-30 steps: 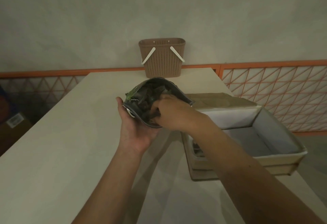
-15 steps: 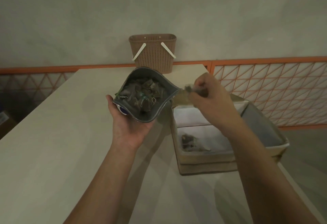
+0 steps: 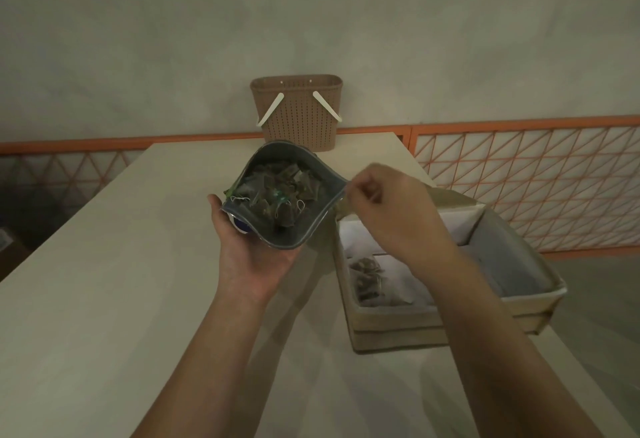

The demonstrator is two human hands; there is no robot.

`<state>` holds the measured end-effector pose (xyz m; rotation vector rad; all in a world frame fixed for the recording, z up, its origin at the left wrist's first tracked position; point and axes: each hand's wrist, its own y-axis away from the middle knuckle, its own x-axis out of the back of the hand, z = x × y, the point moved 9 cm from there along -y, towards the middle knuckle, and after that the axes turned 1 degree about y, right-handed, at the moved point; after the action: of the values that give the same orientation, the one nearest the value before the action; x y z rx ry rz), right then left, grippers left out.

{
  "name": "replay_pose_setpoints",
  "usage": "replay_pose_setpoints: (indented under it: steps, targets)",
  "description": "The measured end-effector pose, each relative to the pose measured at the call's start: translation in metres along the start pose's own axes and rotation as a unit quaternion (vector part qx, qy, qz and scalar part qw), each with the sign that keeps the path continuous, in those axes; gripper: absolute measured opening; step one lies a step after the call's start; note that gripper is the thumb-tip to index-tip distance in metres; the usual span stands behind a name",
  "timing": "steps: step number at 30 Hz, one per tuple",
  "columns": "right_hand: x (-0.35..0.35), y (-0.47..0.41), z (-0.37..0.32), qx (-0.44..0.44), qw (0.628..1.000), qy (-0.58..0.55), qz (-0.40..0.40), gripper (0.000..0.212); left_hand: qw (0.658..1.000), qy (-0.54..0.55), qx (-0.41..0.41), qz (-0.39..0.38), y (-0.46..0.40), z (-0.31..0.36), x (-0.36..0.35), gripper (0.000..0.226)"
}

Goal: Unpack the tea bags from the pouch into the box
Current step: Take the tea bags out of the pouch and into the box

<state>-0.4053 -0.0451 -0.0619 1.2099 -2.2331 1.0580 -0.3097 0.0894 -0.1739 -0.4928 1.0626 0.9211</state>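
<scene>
— How many tea bags had gone across by then?

— A few only. A small dark heap of tea bags (image 3: 365, 276) lay in the near corner of the box (image 3: 485, 302), on its white lining. Half a second before, my right hand (image 3: 388, 209) had been above the box with a bag pinched in it; at this moment it was back beside the mouth of the pouch (image 3: 277, 198), fingers curled. Whether they pinched a thread or nothing at all, I couldn't tell from that angle.

— So that bag was dropped?

— I judged so: one more in the box, and the hand returning for the next.

— And the pouch?

— My left hand (image 3: 256, 257) cradled it from beneath, fingers wrapped round its base, holding it above the table (image 3: 104, 299) just left of the box. Its mouth gaped wide toward me, grey-lined, and it was well filled: a tangle of dark pyramid-shaped bags with pale looped strings and a touch of green.

— Far from done, then?

— Most of the job remained, I reckoned. A brown basket (image 3: 298, 112) stood at the table's far end, untouched.
</scene>
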Motion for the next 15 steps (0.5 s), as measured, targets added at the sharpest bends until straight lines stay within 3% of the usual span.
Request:
replay_pose_setpoints:
  steps: [2,4,10,15]
  targets:
    - [0.001,-0.004,-0.031,0.035,0.996,-0.078,0.004,0.007,1.000,-0.008,0.005,-0.003,0.001,0.000,-0.001,0.085]
    - [-0.018,-0.012,-0.053,0.062,0.993,-0.084,-0.047,0.009,1.000,-0.013,0.009,-0.001,0.001,0.001,-0.001,0.087]
    - [-0.106,-0.051,-0.061,0.104,0.968,0.106,-0.201,0.042,1.000,-0.023,0.019,0.006,0.001,0.002,-0.001,0.089]
    - [-0.139,-0.061,-0.051,0.100,0.950,0.135,-0.262,0.051,1.000,-0.025,0.012,0.012,-0.001,0.007,0.001,0.087]
